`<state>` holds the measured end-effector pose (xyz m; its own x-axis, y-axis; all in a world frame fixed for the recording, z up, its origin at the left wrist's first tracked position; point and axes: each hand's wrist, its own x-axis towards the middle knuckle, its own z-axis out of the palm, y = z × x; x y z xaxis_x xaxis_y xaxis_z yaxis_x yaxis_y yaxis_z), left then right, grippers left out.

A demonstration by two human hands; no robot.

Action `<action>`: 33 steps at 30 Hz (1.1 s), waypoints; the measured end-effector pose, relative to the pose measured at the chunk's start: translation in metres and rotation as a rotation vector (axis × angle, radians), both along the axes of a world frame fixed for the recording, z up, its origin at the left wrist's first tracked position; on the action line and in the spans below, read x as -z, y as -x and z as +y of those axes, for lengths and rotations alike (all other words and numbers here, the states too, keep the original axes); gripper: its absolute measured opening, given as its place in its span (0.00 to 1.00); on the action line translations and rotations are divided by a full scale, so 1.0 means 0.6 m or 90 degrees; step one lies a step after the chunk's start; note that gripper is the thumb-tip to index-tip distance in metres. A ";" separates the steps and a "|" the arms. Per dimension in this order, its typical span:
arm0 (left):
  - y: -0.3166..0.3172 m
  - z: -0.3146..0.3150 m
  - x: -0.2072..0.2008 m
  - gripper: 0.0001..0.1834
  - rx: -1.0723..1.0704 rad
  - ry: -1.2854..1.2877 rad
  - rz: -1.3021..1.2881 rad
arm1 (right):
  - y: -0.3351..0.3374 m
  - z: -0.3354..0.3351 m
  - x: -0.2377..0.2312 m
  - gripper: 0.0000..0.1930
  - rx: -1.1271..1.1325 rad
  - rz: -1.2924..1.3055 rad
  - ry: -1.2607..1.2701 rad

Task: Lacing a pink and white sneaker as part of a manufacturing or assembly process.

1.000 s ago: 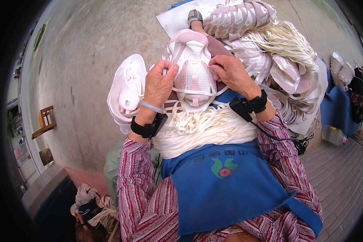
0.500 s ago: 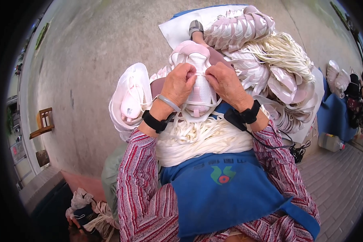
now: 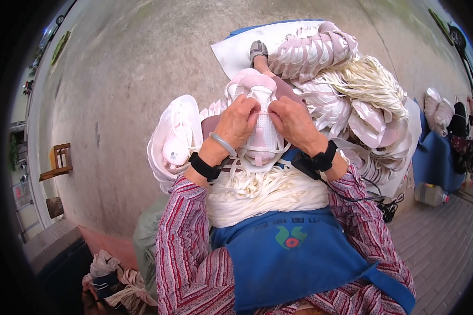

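Observation:
A pale pink and white shoe upper (image 3: pixel 261 137) lies across my lap, its mesh tongue facing up. My left hand (image 3: pixel 237 119) is closed in a pinch at the left side of its opening. Opposite it, my right hand (image 3: pixel 294 119) pinches at the right side, a short gap away. A thin white shoelace seems to run between the two pinches; the fingertips partly hide it. Loose lace ends hang around the upper's lower end. Below, a thick bundle of cream shoelaces (image 3: pixel 268 191) rests on my blue apron (image 3: pixel 294 273).
Left of my knee is a stack of white-pink uppers (image 3: pixel 174 139). More stacked uppers (image 3: pixel 312 52) and a heap of laces (image 3: pixel 365 79) lie at the right. A plastic jug (image 3: pixel 431 193), a wooden stool (image 3: pixel 58 160) and another person (image 3: pixel 470 136) are farther off.
The whole view has shifted, so my hands and the shoe upper sit slightly lower in the picture. Both hands stay pinched at the upper's opening, their tips a little closer together.

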<state>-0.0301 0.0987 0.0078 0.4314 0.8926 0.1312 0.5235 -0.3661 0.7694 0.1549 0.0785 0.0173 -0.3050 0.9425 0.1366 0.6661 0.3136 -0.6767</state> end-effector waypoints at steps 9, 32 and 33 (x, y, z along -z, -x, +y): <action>-0.003 0.017 0.001 0.05 0.049 -0.036 0.067 | 0.003 0.011 -0.002 0.04 0.024 -0.005 0.005; -0.005 0.003 0.036 0.09 0.079 -0.099 0.112 | 0.000 -0.003 0.015 0.04 -0.002 -0.012 -0.055; -0.001 0.004 0.037 0.09 0.094 -0.093 0.130 | 0.004 -0.002 0.016 0.04 -0.004 -0.010 -0.058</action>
<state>-0.0296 0.1011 -0.0144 0.5859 0.7961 0.1518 0.5944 -0.5494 0.5872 0.1525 0.0773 0.0077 -0.3138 0.9244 0.2170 0.6744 0.3779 -0.6344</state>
